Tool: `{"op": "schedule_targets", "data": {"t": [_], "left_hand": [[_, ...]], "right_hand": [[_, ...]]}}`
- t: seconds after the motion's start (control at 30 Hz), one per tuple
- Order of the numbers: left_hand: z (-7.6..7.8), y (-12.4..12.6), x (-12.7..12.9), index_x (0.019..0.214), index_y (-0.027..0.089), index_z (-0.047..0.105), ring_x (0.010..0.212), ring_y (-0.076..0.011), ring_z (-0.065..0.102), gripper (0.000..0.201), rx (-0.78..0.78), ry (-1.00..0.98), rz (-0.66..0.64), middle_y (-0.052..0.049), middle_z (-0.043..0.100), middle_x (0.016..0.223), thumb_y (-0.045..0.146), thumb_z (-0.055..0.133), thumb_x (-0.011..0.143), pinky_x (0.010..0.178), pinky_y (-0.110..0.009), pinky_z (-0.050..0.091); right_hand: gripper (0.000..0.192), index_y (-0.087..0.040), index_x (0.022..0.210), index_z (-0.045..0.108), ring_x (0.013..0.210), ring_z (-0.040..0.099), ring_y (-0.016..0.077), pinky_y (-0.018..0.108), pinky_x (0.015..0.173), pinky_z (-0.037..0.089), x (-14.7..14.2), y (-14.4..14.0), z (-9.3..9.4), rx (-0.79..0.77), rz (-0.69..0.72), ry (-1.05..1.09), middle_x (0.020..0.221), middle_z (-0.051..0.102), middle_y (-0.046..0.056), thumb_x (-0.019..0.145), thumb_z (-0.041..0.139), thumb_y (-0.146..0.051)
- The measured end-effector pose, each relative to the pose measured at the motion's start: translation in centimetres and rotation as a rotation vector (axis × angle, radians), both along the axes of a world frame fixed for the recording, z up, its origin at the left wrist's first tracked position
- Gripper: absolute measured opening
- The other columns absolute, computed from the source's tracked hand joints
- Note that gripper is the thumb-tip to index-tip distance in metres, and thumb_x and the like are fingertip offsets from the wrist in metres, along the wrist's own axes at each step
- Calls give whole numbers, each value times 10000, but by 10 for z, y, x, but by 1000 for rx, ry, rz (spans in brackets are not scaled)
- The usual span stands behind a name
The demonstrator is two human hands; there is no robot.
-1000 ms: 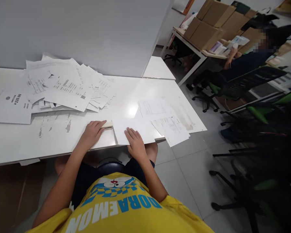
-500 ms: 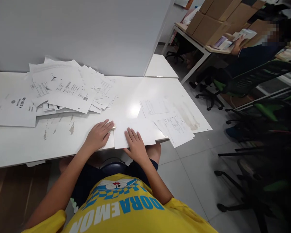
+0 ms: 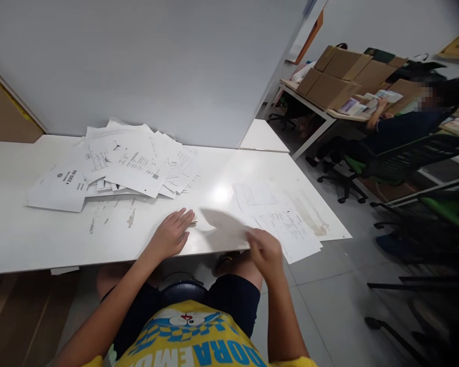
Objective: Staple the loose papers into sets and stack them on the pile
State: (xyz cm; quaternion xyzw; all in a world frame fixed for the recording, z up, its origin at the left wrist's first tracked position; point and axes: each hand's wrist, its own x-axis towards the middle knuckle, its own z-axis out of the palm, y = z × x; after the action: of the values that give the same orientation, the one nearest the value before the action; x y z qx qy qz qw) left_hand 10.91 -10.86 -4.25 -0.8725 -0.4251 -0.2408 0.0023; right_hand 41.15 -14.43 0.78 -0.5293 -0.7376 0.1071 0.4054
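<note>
My right hand (image 3: 266,250) pinches the edge of a sheet of paper (image 3: 229,224), which is lifted, bent and blurred by motion above the table's front edge. My left hand (image 3: 172,233) lies on the table with its fingers stretched out and close together. From beneath its fingertips pokes the end of a small, thin, shiny object (image 3: 193,222), too small to name. Right of the lifted sheet lie printed sheets (image 3: 290,229), the nearest one reaching past the table edge. Farther left, a messy pile of printed papers (image 3: 133,160) rests against the partition.
The white table (image 3: 110,250) meets a grey partition (image 3: 145,66) at the back. A cardboard box (image 3: 7,112) stands far left. On the right, a seated person (image 3: 405,127) handles small packs beside stacked cartons (image 3: 336,86). Office chairs (image 3: 436,204) stand on the tiled floor.
My right hand has gone from lying flat on the blank sheet to gripping its edge, lifting it and drawing it rightward. The left hand stays by the small shiny object. The view has tilted up.
</note>
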Motion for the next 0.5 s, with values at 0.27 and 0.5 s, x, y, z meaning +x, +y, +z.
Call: {"op": "schedule_targets", "data": {"t": [0.27,0.5], "left_hand": [[0,1,3,1433,143,521,1359,-285,521,503,-50,-78,33,-144,608,1399,214,446,941,1117,-479,454],[2,4,-6,1108,179,717,1135,-280,654,329,-126,-148,41,-107,734,1140,219,530,841,1017,-464,529]], "right_hand": [[246,-151,1017,617,807,679,187,306,740,572,-105,134,43,-470,19,954,817,698,15,851,625,-332],[332,-42,1177,578,845,688,164,297,762,578,-292,191,42,-388,213,415,913,702,61,1032,332,-211]]}}
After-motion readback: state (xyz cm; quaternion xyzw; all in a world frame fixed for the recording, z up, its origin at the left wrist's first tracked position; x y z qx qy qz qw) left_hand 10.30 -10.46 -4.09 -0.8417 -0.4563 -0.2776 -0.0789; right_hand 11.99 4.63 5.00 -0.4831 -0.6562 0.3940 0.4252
